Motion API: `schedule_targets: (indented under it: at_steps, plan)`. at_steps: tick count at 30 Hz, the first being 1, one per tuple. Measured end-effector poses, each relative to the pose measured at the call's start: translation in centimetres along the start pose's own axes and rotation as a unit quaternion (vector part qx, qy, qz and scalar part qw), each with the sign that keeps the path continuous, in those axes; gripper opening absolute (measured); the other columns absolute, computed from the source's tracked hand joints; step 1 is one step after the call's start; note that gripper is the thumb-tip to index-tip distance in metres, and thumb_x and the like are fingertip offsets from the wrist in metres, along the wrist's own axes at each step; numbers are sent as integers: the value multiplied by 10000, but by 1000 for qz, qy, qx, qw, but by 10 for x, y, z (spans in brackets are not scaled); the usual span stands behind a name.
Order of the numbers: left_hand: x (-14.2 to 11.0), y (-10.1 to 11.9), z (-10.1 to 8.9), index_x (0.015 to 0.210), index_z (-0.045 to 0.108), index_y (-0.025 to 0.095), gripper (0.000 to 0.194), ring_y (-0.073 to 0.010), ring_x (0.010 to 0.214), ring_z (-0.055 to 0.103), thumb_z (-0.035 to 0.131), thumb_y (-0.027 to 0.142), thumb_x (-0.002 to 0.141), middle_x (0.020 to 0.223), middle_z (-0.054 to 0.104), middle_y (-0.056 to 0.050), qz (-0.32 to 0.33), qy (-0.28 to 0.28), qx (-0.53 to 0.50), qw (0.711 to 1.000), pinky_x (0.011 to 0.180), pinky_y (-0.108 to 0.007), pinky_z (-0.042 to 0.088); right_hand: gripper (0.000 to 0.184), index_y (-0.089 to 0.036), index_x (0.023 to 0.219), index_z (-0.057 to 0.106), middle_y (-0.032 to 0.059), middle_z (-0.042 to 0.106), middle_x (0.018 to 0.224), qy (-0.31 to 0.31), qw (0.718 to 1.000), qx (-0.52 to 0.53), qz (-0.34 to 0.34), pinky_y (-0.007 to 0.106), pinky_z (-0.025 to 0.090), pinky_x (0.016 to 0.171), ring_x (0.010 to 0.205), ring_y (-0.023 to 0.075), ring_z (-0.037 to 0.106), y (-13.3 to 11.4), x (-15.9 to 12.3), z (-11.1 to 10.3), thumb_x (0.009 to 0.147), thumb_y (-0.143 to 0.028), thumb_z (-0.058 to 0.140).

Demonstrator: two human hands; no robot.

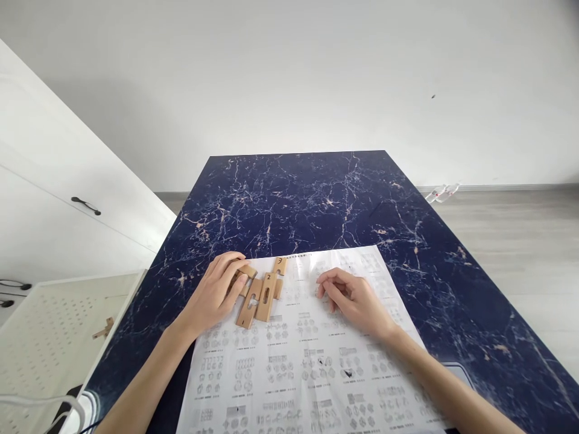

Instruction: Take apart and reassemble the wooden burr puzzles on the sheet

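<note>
My left hand (221, 286) rests over the far left part of the paper, its fingers and thumb closed around a wooden puzzle piece (248, 271) that they partly cover. Beside it lie notched wooden bars with handwritten numbers: bar 1 (245, 314), bar 2 (263, 309) with a long slot, and bar 3 (281, 264). Bar 2 overlaps the wood next to it. My right hand (355, 298) lies on the printed instruction sheet (289, 328), right of the bars, with its fingers curled in and nothing visible in them.
The sheet, full of small diagrams, lies on a dark blue marble-patterned table (289, 205). A rounded flat object (459, 372) shows partly behind my right forearm. To the left are a white perforated surface (45, 349) with a small wooden piece (105, 327), a white cable (40, 399) and cabinets (67, 150).
</note>
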State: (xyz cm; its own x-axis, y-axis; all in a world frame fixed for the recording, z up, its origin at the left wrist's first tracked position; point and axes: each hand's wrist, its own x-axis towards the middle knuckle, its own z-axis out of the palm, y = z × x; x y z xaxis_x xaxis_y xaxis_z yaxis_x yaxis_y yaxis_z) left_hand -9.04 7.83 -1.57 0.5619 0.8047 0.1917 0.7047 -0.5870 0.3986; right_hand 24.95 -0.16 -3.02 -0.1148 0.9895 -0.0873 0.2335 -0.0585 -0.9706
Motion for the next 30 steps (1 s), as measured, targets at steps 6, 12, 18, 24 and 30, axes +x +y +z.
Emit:
schedule_targets:
  at_steps: [6, 12, 18, 24, 30]
  plan:
    - [1, 1, 1, 1167, 595, 221, 198, -281, 1217, 566, 428, 322, 1136, 1246, 618, -95, 11, 20, 16, 1000, 1063, -489, 476, 174, -233, 1032, 682, 21, 763, 877, -3, 1000, -3, 4, 318, 490, 607, 596, 138, 627, -2, -1, 1, 1045, -345, 549]
    - [1, 0, 2, 1098, 571, 221, 199, -279, 1148, 560, 414, 335, 1140, 1161, 637, -77, 15, 25, 41, 999, 1027, -493, 436, 169, -235, 1018, 681, 25, 767, 875, -1, 1000, -5, 7, 320, 486, 602, 592, 140, 630, -5, -1, 1, 1038, -343, 553]
    - [1, 5, -2, 1033, 543, 218, 199, -257, 1000, 577, 420, 339, 1132, 1079, 621, -70, 17, 26, 43, 999, 928, -450, 470, 182, -241, 1042, 688, 30, 771, 894, -7, 1000, -7, 9, 316, 480, 586, 608, 145, 627, -6, -2, 1, 1055, -351, 544]
    - [0, 8, -3, 986, 530, 222, 194, -243, 910, 590, 416, 303, 1120, 990, 631, -56, 32, 28, 51, 998, 872, -432, 486, 187, -238, 1045, 691, 42, 774, 902, -8, 1000, -6, 11, 317, 469, 577, 612, 149, 628, -6, -2, 1, 1050, -352, 543]
    - [-2, 10, -6, 926, 548, 225, 220, -229, 852, 615, 425, 290, 1096, 916, 665, -48, 39, 56, 52, 996, 782, -386, 512, 195, -233, 1043, 688, 42, 772, 887, -7, 1000, -6, 6, 320, 484, 593, 608, 150, 630, -5, -1, 2, 1048, -359, 539]
